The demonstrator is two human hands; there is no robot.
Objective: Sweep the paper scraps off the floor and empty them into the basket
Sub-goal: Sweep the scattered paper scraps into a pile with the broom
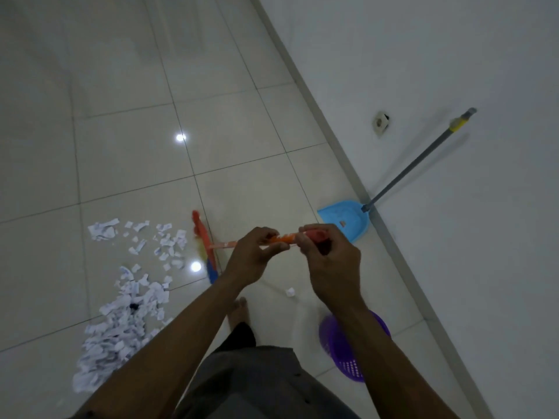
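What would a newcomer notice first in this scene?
The white paper scraps strewn over the floor tiles at left stand out first. At centre the left hand and right hand grip an orange-handled broom; a blue dustpan stands by the wall at right, a purple basket nearer the person.

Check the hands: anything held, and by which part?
Both grip the broom: left hand and right hand near the top of its orange handle.

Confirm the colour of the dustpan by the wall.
The dustpan is light blue; the head view shows it.
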